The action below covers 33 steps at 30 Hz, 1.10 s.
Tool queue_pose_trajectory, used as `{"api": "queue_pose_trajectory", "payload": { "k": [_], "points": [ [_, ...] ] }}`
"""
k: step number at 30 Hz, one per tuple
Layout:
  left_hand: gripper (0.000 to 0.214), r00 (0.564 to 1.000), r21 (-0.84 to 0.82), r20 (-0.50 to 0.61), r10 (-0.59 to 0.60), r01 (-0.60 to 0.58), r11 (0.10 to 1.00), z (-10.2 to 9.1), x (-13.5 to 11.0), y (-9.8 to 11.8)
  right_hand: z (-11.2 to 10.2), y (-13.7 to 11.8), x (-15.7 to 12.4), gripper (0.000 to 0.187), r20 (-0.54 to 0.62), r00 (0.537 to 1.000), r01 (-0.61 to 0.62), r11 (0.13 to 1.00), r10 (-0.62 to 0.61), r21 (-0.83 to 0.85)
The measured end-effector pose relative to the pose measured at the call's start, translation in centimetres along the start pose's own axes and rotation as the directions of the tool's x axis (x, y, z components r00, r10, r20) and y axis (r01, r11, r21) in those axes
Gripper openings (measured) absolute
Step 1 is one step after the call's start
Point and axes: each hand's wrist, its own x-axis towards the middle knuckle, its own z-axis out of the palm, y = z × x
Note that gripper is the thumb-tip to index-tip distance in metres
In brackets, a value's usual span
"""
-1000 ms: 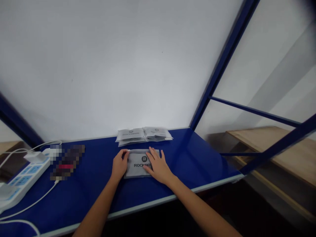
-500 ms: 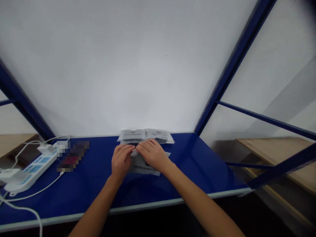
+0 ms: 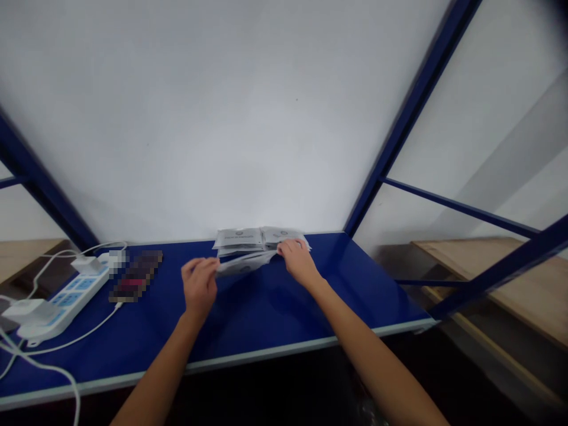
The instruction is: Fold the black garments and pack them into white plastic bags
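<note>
Pinched between fingers of left hand [image 3: 199,285] at one end and fingers of right hand [image 3: 297,260] at the other: printed plastic pouch [image 3: 245,265]. Lying lengthwise from hand to hand, slanting farther away toward the right, equally near both. Just behind: stacked pouches [image 3: 238,238], against wall [image 3: 275,136]. Room on blue worktop [image 3: 364,278] to right and toward near edge; power strip [image 3: 73,299] well left.

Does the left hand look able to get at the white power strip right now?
Probably, if it lets go: the left hand seems to pinch one end of a grey pouch. Between hand and power strip, a pixelated object lies on the blue table, apparently low enough to reach over.
</note>
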Motion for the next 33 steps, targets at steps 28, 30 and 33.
{"api": "queue_pose_trajectory", "payload": {
  "k": [28, 30, 33],
  "points": [
    [0.039, 0.424, 0.352, 0.718, -0.552, 0.463, 0.813, 4.6, -4.6, 3.6, 2.7, -2.5, -5.8, 0.033, 0.294, 0.933, -0.349, 0.728, 0.208, 0.59],
    [0.038, 0.459, 0.331, 0.694, -0.555, 0.481, 0.812, 4.6, -4.3, 3.1, 3.2, -1.9, -4.7, 0.037, 0.357, 0.918, -0.363, 0.724, 0.171, 0.586],
    [0.044, 0.426, 0.344, 0.694, -0.58, 0.512, 0.787, 5.0, -3.9, 3.0, 3.9, -1.8, -3.5, 0.035, 0.423, 0.895, -0.384, 0.726, 0.141, 0.571]
  ]
}}
